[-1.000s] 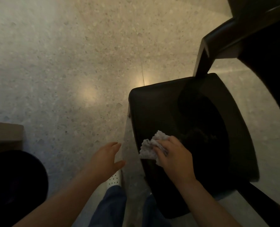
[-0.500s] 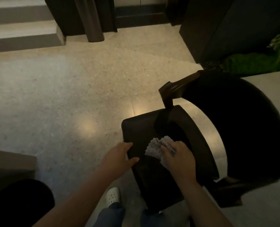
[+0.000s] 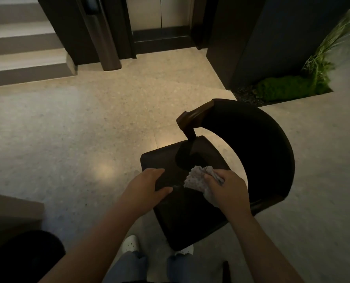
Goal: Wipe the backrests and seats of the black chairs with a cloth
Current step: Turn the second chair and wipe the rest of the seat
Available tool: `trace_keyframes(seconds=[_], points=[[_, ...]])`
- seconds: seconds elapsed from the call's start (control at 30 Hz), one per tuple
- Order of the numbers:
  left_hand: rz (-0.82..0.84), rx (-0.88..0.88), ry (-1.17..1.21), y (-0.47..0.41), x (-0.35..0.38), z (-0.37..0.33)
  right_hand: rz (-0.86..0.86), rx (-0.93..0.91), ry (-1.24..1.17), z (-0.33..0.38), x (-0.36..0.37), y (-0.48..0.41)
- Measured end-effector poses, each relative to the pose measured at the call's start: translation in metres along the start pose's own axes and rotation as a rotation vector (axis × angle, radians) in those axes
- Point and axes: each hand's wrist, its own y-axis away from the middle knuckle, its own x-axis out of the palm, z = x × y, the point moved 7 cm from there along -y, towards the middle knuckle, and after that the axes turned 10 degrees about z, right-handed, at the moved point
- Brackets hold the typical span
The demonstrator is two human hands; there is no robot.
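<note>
A black chair stands in front of me, its seat (image 3: 190, 225) low in the middle of the head view and its curved backrest (image 3: 257, 152) arching round to the right. My right hand (image 3: 227, 190) grips a crumpled grey cloth (image 3: 196, 178) and presses it on the seat. My left hand (image 3: 147, 186) holds the seat's left edge, fingers over the side and thumb on top.
A second black chair (image 3: 20, 256) shows at the bottom left beside a tan table edge (image 3: 12, 207). Steps (image 3: 22, 64) rise at the far left. Dark door frames stand ahead, and a planter with green moss (image 3: 282, 88) lies to the right. My white shoes (image 3: 130, 244) are under the seat.
My head has tilted up, bringing the doors and planter into view. My left hand moved from the air onto the seat's left edge. The right hand with the cloth stays on the seat.
</note>
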Motion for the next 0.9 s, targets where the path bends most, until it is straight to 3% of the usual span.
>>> trace_keyframes(seconds=[0.37,0.9], points=[[0.061,0.035,-0.063,0.000,-0.026,-0.006,-0.015,0.048,0.031,0.014,-0.014,0.015],[0.166,0.093,-0.165,0.006,-0.121,0.120,-0.038,0.308,-0.047,0.119,0.082,0.036]])
